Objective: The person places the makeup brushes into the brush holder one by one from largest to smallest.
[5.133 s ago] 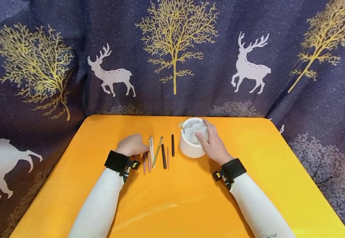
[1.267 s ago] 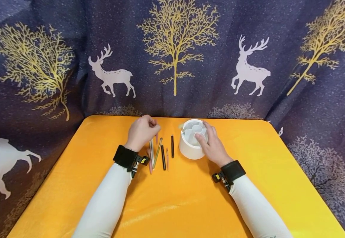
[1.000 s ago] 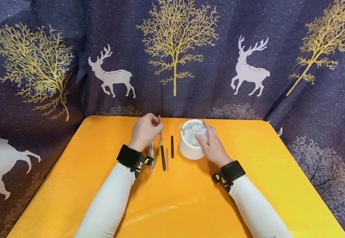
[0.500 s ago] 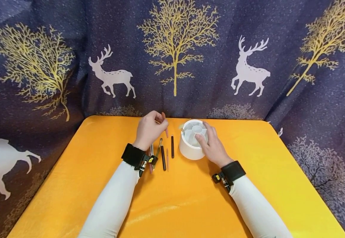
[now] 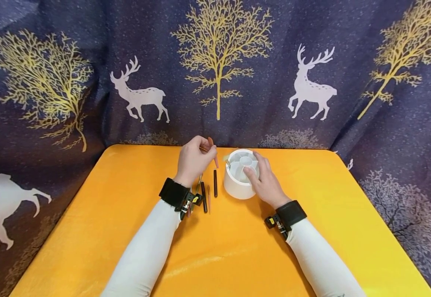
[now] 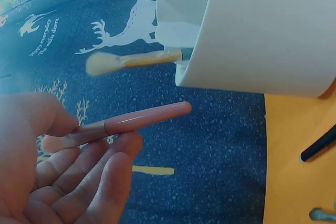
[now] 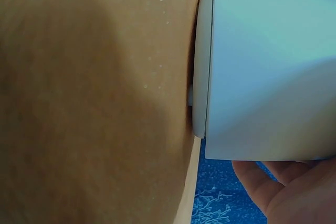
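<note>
Between thumb and fingers, my left hand point(image 5: 194, 161) pinches a pink-handled makeup brush point(image 6: 149, 118) near its bristle end. The brush's bare handle end points toward a round white brush holder point(image 5: 237, 185) with inner dividers, and stands a short way apart from it. My right hand point(image 5: 271, 181) grips the holder's right side, thumb over the rim and fingers around the outside. One brush with pale bristles point(image 6: 102, 63) stands in the holder on its left side, leaning out over the rim.
On the orange table point(image 5: 208, 260), a black-handled brush point(image 5: 215, 183) lies left of the holder. Another black one point(image 5: 204, 198) and a thin brush point(image 5: 209, 200) lie nearer. More brushes are partly hidden under my left wrist. A dark patterned curtain point(image 5: 237, 128) hangs behind the table.
My left hand picked up the pink brush from the left end of the row and has carried it rightward toward the holder. The right hand and holder stay in place.
</note>
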Demonstrator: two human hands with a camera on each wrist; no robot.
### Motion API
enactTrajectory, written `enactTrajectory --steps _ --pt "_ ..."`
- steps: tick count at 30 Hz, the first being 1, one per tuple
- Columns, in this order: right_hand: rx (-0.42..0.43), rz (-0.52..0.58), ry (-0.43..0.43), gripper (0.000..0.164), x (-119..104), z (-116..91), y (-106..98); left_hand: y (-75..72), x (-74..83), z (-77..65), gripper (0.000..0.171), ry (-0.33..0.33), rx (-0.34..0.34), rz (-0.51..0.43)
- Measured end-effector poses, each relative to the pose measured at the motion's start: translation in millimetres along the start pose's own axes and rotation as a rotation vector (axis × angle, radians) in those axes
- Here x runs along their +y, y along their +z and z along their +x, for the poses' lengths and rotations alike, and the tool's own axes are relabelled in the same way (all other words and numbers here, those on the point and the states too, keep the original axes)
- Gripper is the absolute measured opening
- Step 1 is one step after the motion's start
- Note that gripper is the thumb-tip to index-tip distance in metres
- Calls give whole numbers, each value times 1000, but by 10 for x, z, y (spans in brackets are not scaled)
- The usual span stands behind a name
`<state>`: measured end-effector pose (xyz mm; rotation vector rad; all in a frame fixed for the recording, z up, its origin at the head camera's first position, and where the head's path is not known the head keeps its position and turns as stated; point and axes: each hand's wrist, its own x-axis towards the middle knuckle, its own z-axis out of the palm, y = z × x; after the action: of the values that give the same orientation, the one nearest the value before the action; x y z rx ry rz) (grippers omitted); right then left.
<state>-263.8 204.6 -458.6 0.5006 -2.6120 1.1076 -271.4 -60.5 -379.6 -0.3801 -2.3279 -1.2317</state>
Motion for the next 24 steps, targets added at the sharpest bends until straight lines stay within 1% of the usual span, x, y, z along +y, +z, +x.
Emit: enactTrajectory --steps 5,11,17,24 --pt "6 -1 -15 71 14 5 9 47 21 19 17 31 35 -1" --pt "17 -7 -21 70 32 4 18 102 50 25 18 57 48 -10" --pt "20 -10 -25 68 17 0 17 127 87 30 14 80 69 -26" --pt "19 -10 -21 70 21 5 20 175 128 64 15 103 30 -67"
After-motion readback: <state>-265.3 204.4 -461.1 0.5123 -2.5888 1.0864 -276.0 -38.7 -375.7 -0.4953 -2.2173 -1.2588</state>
